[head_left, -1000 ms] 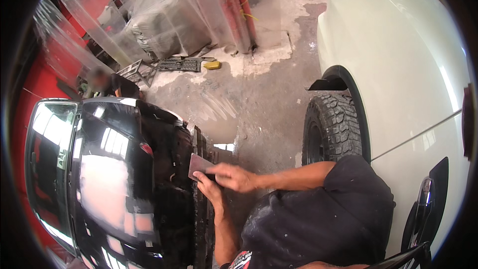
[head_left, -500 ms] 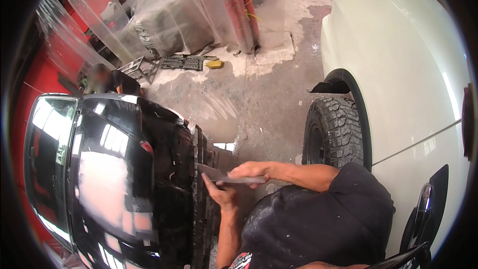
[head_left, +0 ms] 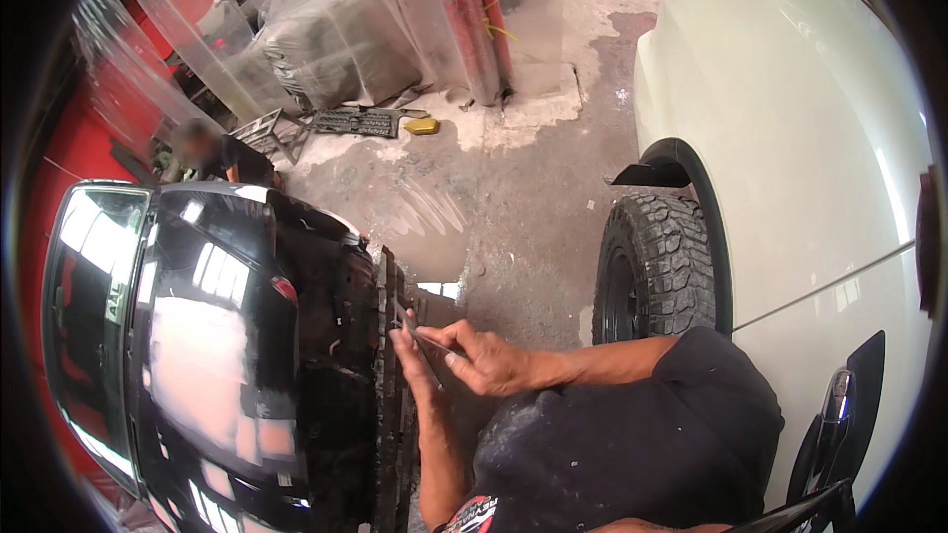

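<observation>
In front of my chest, my left hand (head_left: 411, 355) holds a thin, flat grey plate (head_left: 428, 367), seen almost edge-on and tilted. My right hand (head_left: 486, 360) is curled close against the plate's right side, fingers pinching a thin, flat strip (head_left: 435, 343) that meets the plate. What kind of tool the strip is cannot be made out. Just left of my hands is the black vehicle's open end, with a dark ribbed edge (head_left: 388, 375). The vehicle's glossy black panel (head_left: 222, 276) has a large pale, dull patch (head_left: 197, 350) and smaller pinkish patches.
A white vehicle (head_left: 790, 138) with a knobbly tyre (head_left: 676, 262) stands close on my right. Beyond the black vehicle a person (head_left: 242, 160) crouches. Plastic sheeting (head_left: 336, 30), red posts (head_left: 469, 30), a black grille-like part (head_left: 355, 122) and a yellow object (head_left: 422, 126) are farther off.
The plate has turned from nearly level to steeply tilted, edge-on. My right hand has come lower and curled beside it; my left hand has shifted slightly left and up.
</observation>
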